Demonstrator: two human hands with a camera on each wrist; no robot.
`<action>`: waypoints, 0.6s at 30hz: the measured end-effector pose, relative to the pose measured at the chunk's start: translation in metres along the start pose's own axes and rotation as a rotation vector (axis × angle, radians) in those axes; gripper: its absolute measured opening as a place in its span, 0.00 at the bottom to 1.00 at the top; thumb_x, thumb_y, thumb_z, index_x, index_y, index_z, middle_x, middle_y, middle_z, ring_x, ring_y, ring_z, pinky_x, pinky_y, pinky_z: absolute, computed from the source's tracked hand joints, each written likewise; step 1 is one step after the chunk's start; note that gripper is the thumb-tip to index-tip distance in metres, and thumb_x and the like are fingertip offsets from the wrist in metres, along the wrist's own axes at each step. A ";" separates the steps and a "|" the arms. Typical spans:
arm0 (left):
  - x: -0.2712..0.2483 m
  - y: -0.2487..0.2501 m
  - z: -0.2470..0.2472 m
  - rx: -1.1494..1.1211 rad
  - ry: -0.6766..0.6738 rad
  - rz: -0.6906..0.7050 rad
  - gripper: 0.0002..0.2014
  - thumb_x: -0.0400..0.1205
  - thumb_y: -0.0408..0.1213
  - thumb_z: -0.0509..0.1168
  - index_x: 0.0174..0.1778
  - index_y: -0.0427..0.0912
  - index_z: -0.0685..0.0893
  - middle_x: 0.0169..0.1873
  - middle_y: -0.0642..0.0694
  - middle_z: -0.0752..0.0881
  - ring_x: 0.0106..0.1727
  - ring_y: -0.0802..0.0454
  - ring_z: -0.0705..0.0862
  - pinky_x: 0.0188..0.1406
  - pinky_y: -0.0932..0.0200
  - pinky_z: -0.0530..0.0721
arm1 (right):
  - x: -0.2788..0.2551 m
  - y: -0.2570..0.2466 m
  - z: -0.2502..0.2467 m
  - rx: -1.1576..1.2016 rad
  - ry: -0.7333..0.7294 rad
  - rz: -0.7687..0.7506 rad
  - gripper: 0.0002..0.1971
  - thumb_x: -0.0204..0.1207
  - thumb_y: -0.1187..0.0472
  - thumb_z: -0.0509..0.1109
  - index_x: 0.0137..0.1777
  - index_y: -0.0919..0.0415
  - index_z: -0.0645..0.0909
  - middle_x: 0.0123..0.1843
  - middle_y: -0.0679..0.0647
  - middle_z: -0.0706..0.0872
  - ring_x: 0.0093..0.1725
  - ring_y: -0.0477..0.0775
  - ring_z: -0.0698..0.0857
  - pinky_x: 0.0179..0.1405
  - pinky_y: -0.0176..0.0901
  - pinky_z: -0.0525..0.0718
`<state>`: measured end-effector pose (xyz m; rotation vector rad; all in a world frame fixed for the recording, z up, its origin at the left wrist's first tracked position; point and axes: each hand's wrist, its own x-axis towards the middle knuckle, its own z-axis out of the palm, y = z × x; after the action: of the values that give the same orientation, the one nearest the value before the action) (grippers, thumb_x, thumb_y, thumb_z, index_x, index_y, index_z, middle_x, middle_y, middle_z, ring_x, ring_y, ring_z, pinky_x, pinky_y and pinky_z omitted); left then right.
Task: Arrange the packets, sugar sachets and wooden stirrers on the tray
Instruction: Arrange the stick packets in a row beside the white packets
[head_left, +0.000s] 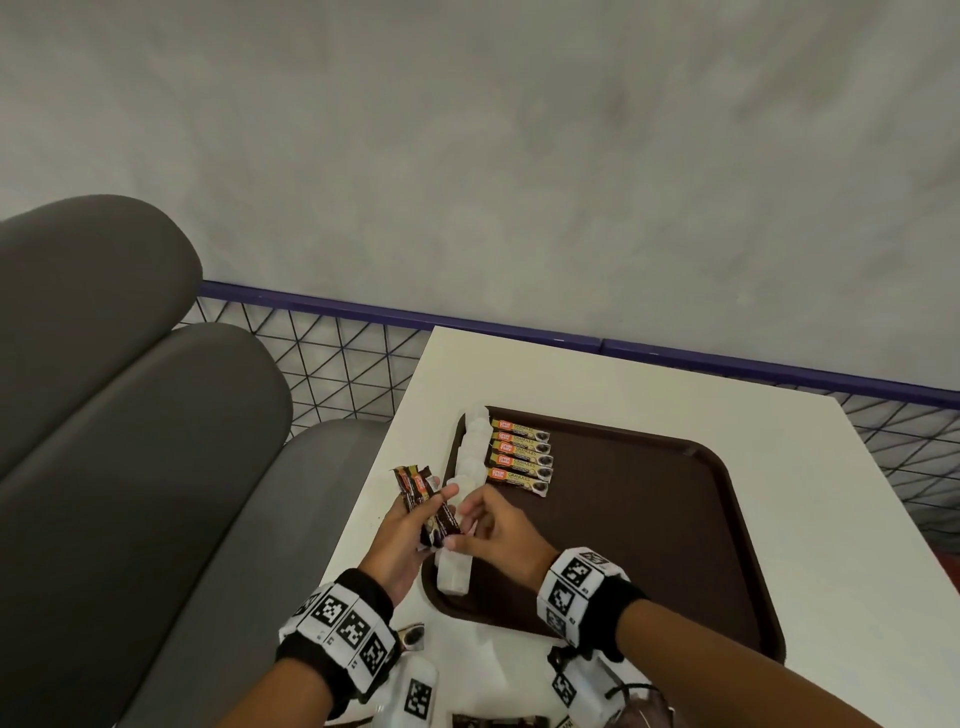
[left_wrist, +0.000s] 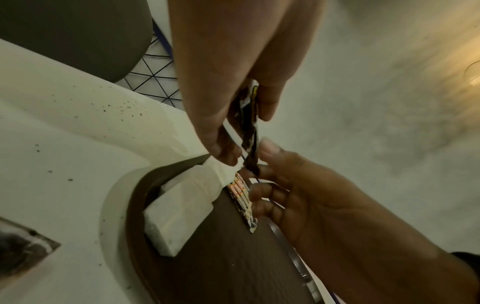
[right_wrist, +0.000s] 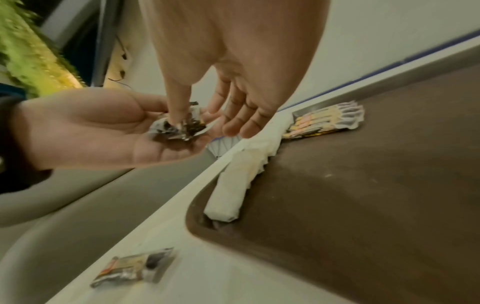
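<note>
My left hand (head_left: 423, 499) lies palm up beside the tray's left edge and holds a bundle of dark brown packets (head_left: 434, 512). My right hand (head_left: 460, 527) meets it, pinching the near end of one dark packet (left_wrist: 250, 156) between thumb and forefinger. In the right wrist view the thumb presses into the packets (right_wrist: 182, 129) on the left palm (right_wrist: 91, 131). The brown tray (head_left: 649, 545) carries a row of white sachets (head_left: 460, 566) along its left side and several orange granule packets (head_left: 519, 457) laid side by side at the far left. No stirrers show.
The tray sits on a white table (head_left: 810, 519). A loose dark packet (right_wrist: 132, 267) lies on the table near the tray's near-left corner, and more packets (head_left: 498, 721) lie at the front edge. Grey bench cushions (head_left: 130, 415) are to the left, and a wire railing (head_left: 337, 364) runs behind.
</note>
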<state>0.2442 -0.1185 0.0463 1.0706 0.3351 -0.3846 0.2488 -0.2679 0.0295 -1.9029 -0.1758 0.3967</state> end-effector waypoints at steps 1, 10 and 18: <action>0.000 0.000 0.001 -0.001 -0.007 0.003 0.10 0.84 0.33 0.59 0.58 0.48 0.80 0.63 0.45 0.84 0.65 0.44 0.81 0.63 0.46 0.77 | 0.000 -0.001 0.004 -0.003 -0.013 -0.002 0.16 0.69 0.61 0.76 0.49 0.54 0.72 0.39 0.44 0.76 0.33 0.38 0.74 0.37 0.26 0.74; -0.008 0.006 -0.001 -0.118 0.040 0.064 0.06 0.84 0.27 0.58 0.49 0.38 0.79 0.45 0.39 0.85 0.47 0.45 0.85 0.43 0.59 0.86 | -0.007 -0.009 -0.002 -0.199 0.228 -0.138 0.15 0.69 0.72 0.68 0.41 0.49 0.75 0.38 0.46 0.74 0.36 0.43 0.73 0.38 0.32 0.74; -0.006 0.006 -0.001 -0.126 0.055 0.065 0.10 0.86 0.35 0.57 0.57 0.33 0.77 0.42 0.36 0.84 0.38 0.49 0.87 0.35 0.62 0.88 | -0.022 -0.016 -0.010 -0.531 0.368 -0.255 0.07 0.72 0.69 0.63 0.48 0.59 0.75 0.43 0.42 0.69 0.42 0.44 0.71 0.38 0.28 0.69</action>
<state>0.2417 -0.1144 0.0536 0.9673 0.3678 -0.2728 0.2324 -0.2778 0.0520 -2.3977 -0.2944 -0.1986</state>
